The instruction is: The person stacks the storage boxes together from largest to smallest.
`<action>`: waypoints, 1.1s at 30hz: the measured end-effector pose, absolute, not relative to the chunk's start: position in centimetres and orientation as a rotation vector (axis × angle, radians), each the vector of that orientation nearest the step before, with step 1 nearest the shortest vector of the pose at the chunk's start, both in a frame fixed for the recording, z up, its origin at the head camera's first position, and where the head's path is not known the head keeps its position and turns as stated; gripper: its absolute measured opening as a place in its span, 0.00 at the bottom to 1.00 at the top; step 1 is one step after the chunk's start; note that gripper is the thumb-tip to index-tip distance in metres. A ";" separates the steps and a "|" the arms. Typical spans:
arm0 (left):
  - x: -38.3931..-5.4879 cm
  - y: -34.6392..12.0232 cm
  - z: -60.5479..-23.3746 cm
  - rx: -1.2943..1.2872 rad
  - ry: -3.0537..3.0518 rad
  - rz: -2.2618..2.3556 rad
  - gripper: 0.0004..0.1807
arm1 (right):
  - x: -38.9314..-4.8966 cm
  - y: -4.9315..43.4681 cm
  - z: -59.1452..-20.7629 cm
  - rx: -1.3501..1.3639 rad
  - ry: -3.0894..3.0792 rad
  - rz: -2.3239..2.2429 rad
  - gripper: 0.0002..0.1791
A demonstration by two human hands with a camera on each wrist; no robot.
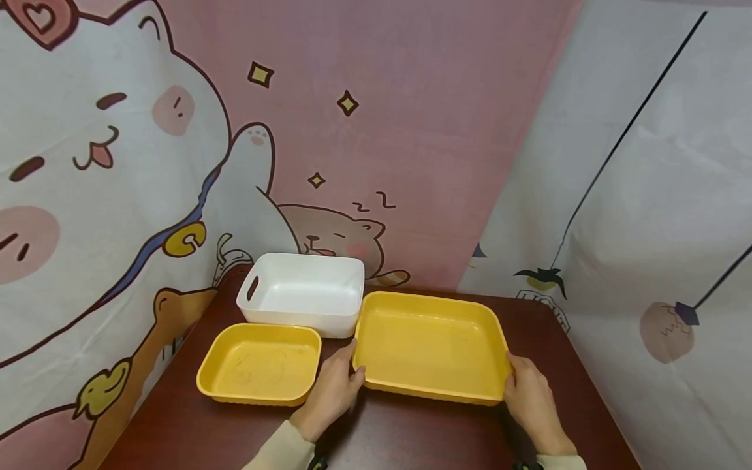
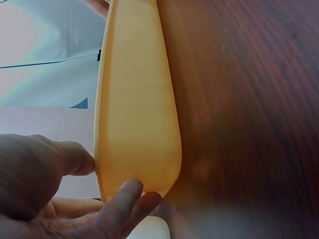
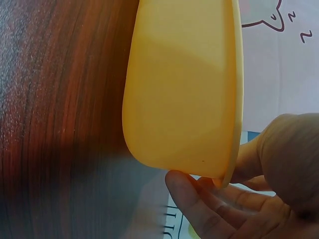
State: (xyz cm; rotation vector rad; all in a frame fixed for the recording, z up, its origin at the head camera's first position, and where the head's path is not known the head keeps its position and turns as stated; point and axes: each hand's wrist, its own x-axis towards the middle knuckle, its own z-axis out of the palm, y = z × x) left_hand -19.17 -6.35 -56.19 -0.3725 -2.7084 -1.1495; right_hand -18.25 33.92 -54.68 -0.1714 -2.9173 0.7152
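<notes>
Between both hands is a large yellow tray [image 1: 431, 346], shallow with rounded corners. My left hand [image 1: 335, 385] grips its left end, thumb over the rim and fingers against the outer wall. At the opposite end my right hand [image 1: 531, 398] holds the tray the same way, near the front right corner. In the left wrist view the fingers [image 2: 117, 209] lie on the outside of the tray's end wall. The right wrist view shows fingertips [image 3: 182, 186] against the outer wall and the thumb at the rim.
A smaller yellow tray [image 1: 261, 365] stands just left of my left hand. Behind it is a white bin [image 1: 305, 287] with a slot handle, close beside the large tray. All rest on a dark red-brown table [image 1: 423, 434], with a cartoon-printed cloth [image 1: 446, 163] hanging behind.
</notes>
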 end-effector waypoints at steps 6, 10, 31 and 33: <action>-19.0 -6.7 -56.3 -0.360 -2.721 -1.141 0.35 | -18.5 33.8 -54.6 -0.165 -2.934 0.733 0.30; -18.9 -6.9 -56.3 -0.355 -2.730 -1.142 0.35 | -18.6 33.8 -54.5 -0.158 -2.941 0.742 0.30; -17.7 -7.3 -55.7 -0.301 -2.747 -1.131 0.36 | -18.7 33.7 -54.6 -0.151 -2.924 0.803 0.29; -17.7 -7.3 -55.7 -0.299 -2.754 -1.129 0.36 | -18.7 33.7 -54.6 -0.154 -2.927 0.799 0.29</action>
